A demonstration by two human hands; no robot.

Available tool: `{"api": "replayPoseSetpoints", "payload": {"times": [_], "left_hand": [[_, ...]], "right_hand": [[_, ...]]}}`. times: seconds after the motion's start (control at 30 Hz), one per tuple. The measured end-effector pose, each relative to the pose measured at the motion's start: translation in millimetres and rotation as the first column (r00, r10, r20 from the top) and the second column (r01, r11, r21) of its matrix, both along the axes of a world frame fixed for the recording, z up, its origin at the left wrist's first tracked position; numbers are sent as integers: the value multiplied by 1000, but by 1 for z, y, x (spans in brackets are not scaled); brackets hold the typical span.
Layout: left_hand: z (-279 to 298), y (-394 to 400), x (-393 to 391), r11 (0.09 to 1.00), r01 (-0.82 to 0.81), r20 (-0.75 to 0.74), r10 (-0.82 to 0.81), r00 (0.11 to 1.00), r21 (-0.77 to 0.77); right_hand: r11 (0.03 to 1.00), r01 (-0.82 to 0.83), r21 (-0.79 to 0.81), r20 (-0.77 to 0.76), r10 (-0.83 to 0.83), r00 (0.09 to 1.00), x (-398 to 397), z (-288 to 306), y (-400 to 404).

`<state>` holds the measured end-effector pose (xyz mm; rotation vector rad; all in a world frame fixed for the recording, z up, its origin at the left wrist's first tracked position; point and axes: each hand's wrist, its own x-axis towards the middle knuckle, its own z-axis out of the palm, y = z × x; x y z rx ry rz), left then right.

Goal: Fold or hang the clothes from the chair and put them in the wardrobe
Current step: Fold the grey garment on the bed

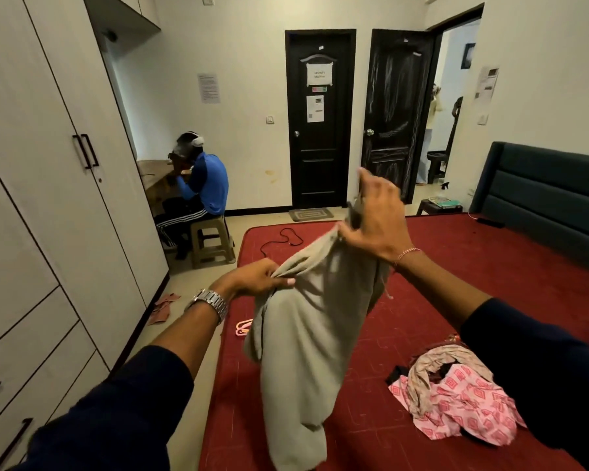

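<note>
We hold the limp beige cloth garment [306, 334] by its top edge, left hand [252, 278] and right hand [374, 219] fingers pinching it above the red bed [456, 300].

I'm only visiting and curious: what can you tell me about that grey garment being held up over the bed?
The grey garment is plain, soft-looking cloth, a dull grey-beige, with a thin drawstring dangling near its top right. It hangs lengthwise in the air above the red bed, its lower end down near the mattress edge. The left hand pinches its upper left edge, and the right hand grips the top, higher up. Folds hide what kind of garment it is.
</note>
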<state>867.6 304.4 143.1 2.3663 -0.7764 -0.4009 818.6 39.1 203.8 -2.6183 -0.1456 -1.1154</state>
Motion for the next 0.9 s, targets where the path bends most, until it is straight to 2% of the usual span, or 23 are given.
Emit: {"api": "replayPoseSetpoints", "payload": {"times": [0.03, 0.07, 0.1, 0.13, 0.2, 0.27, 0.33, 0.4, 0.43, 0.5, 0.53, 0.6, 0.67, 0.73, 0.77, 0.8, 0.83, 0.87, 0.9], "left_hand": [[8, -4, 0, 1000, 26, 42, -25, 999, -15], [17, -10, 0, 998, 58, 79, -55, 995, -34], [25, -15, 0, 995, 89, 118, -83, 990, -49], [34, -22, -2, 991, 116, 147, -106, 983, -62], [47, -32, -3, 983, 142, 194, -118, 974, -113], [56, -32, -1, 974, 119, 186, -83, 979, -193], [55, -25, 3, 976, 125, 144, -99, 985, -180], [44, -17, 8, 995, 95, 106, -91, 990, -37], [35, -13, 11, 996, 27, 136, -38, 990, 80], [18, -5, 14, 935, -149, 279, 57, 959, 322], [11, -1, 15, 897, -222, 353, 81, 932, 382], [7, 1, 14, 851, -354, 478, 142, 867, 388], [12, -1, 13, 841, -445, 586, 200, 786, 309], [15, -4, 16, 893, -419, 650, 222, 727, 163], [15, -3, 18, 939, -338, 605, 233, 761, 65], [14, -4, 17, 972, -223, 502, 228, 834, -72], [15, -4, 16, 962, -126, 354, 209, 912, -244], [18, -6, 9, 916, -98, 201, 188, 961, -389], [23, -9, -1, 863, -110, 85, 174, 981, -493]], "right_hand": [[977, -37, -210, -36, 30, 999, 1, -3, 7], [936, -111, -335, -138, 68, 988, 1, -4, 17], [912, -199, -359, -274, 101, 956, 1, -7, 28], [908, -290, -302, -413, 150, 898, 3, -11, 35], [914, -388, -120, -535, 269, 801, 5, -12, 41], [906, -418, -69, -508, 329, 796, 3, -9, 39], [895, -442, -55, -469, 368, 803, -1, -5, 36], [896, -443, -20, -391, 401, 828, -2, -4, 35], [901, -433, 23, -366, 410, 835, -2, -5, 34], [893, -430, 135, -347, 449, 823, -4, -2, 32], [875, -445, 191, -359, 484, 798, -8, 0, 30], [814, -482, 323, -443, 580, 684, -14, 3, 23], [768, -510, 386, -602, 629, 491, -20, 2, 24], [715, -493, 495, -726, 652, 217, -22, -4, 26], [697, -458, 552, -745, 659, 105, -23, -6, 27], [690, -408, 598, -741, 670, 47, -23, -7, 28], [692, -375, 617, -731, 680, 51, -21, -7, 28], [689, -377, 619, -701, 701, 132, -18, -7, 28], [702, -395, 592, -649, 706, 282, -14, -6, 29]]}}
